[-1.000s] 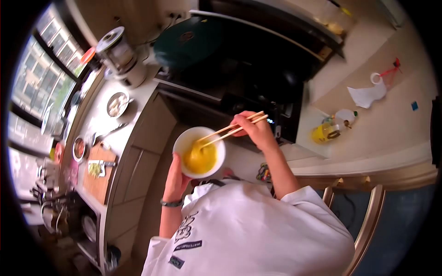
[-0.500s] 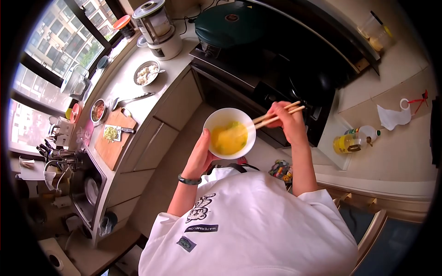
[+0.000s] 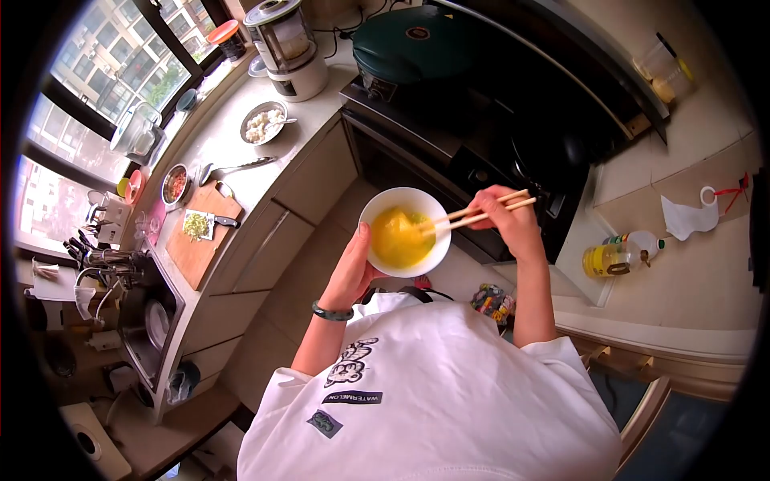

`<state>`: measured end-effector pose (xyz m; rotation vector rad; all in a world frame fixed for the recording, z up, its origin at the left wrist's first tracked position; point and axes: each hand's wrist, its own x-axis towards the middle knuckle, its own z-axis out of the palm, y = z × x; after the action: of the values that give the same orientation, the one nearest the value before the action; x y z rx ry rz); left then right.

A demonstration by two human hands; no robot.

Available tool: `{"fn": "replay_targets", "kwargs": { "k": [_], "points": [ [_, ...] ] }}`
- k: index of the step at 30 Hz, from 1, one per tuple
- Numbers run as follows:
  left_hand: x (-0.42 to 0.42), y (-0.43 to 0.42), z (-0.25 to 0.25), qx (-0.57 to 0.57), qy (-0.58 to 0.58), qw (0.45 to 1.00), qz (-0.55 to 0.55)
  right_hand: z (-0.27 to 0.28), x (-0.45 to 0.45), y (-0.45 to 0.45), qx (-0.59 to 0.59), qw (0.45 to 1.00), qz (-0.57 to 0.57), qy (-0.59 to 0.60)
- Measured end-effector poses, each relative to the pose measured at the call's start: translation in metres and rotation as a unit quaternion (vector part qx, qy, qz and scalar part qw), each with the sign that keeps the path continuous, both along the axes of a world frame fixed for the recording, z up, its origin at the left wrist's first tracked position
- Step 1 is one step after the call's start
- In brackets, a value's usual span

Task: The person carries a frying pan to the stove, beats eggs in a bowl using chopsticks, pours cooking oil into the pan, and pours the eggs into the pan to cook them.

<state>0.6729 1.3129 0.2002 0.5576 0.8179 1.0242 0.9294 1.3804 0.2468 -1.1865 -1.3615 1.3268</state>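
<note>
My left hand (image 3: 350, 260) is closed around the left side of a white bowl (image 3: 439, 248), thumb on the rim, holding it up in front of my body. Inside lies yellow beaten egg (image 3: 397, 240) with some green bits near the far side. Between the fingers of my right hand (image 3: 507, 220) is a pair of wooden chopsticks (image 3: 461, 220). Their tips reach over the right rim into the egg and look slightly blurred. The fingers under the bowl are mostly hidden.
On the left counter are a cutting board (image 3: 192, 260) with a knife (image 3: 227, 221) and chopped greens, a ladle (image 3: 233, 167), a bowl of red pieces (image 3: 175, 186) and a bowl of white chunks (image 3: 265, 124). The stove (image 3: 449, 152) stands ahead; an oil bottle (image 3: 605, 260) is right.
The chopsticks have shifted within the egg and my right hand has moved slightly down and right. The egg's surface has swirled. My left hand still holds the bowl, while the view has shifted a little.
</note>
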Motion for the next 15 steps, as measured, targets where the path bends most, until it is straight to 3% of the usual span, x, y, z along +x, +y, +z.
{"fn": "replay_targets", "kwargs": {
  "k": [1, 3, 4, 7, 9, 11, 13, 15],
  "points": [
    [-0.001, 0.0, 0.0, -0.001, 0.002, 1.0, -0.005, 0.004, 0.001, 0.0, -0.023, 0.999, 0.031, -0.004],
    [-0.001, 0.002, 0.002, 0.007, 0.0, 1.0, -0.002, 0.002, 0.001, 0.001, -0.008, 0.997, -0.038, 0.059],
    [-0.001, 0.0, 0.002, 0.01, -0.002, 1.0, 0.003, 0.005, -0.008, 0.002, 0.049, 0.994, -0.088, 0.029],
    [-0.004, 0.0, -0.003, 0.005, 0.002, 1.0, -0.002, -0.001, -0.008, 0.002, -0.03, 0.999, 0.019, 0.003],
    [-0.005, 0.001, -0.007, 0.003, -0.013, 1.0, 0.006, -0.002, -0.005, 0.005, -0.036, 0.995, -0.032, 0.086],
    [-0.006, 0.001, -0.003, 0.02, -0.016, 1.0, 0.001, -0.009, -0.013, 0.005, 0.052, 0.994, -0.096, 0.02],
    [-0.012, 0.001, -0.008, 0.015, -0.024, 1.0, -0.011, -0.003, -0.009, 0.001, 0.0, 1.0, 0.02, -0.022],
    [-0.012, 0.002, -0.008, 0.013, -0.016, 1.0, -0.016, -0.004, -0.006, 0.004, -0.008, 0.999, -0.017, 0.043]
  ]
}}
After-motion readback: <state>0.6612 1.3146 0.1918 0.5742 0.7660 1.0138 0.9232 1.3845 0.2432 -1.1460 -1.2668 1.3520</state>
